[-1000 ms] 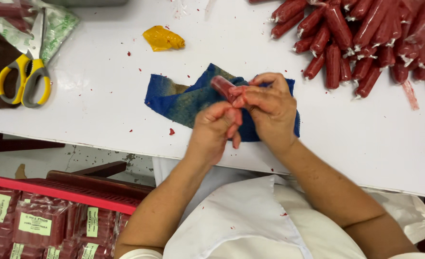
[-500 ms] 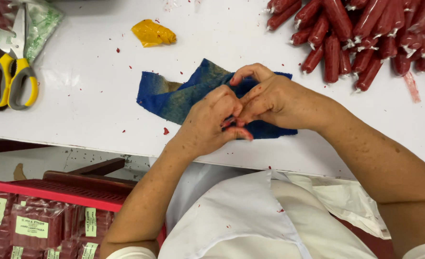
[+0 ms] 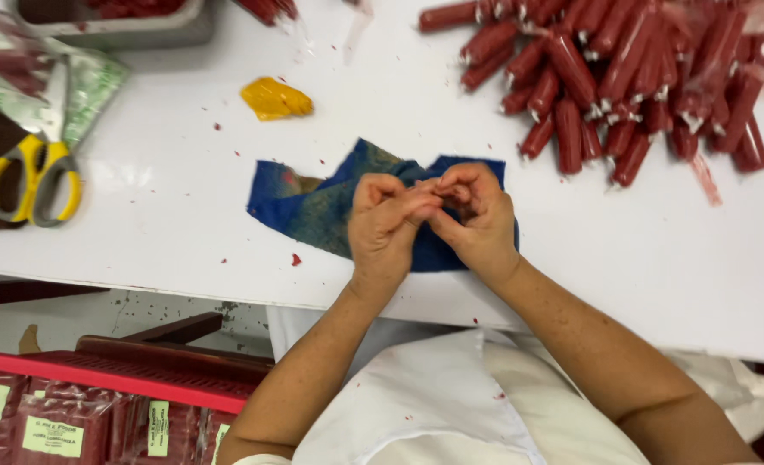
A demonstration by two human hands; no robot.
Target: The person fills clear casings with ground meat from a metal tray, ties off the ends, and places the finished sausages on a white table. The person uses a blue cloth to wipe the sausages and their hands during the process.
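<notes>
Both hands meet over a blue cloth (image 3: 313, 207) that lies crumpled on the white table (image 3: 167, 224), near its front edge. The left hand (image 3: 384, 226) and the right hand (image 3: 477, 222) are curled toward each other with their fingertips (image 3: 423, 203) pressed together in a tight pinch between them. Whatever they pinch is almost wholly hidden by the fingers; only a sliver of something reddish shows at the meeting point, and what it is cannot be told. The cloth spreads out to the left of the hands and shows again behind the right hand, so the pinch sits above its right half. Far and to the right, a pile of red sausages (image 3: 623, 77) in clear casings lies well apart from the hands. Farther back on the left is a crumpled yellow scrap (image 3: 276, 97), and at the far left a pair of yellow-handled scissors (image 3: 36, 176) rests on a dark patch beside a greenish bag (image 3: 89, 86). A grey tray (image 3: 124, 30) sits at the far left corner. Below the table edge, a red crate (image 3: 106, 379) holds labelled packets.
</notes>
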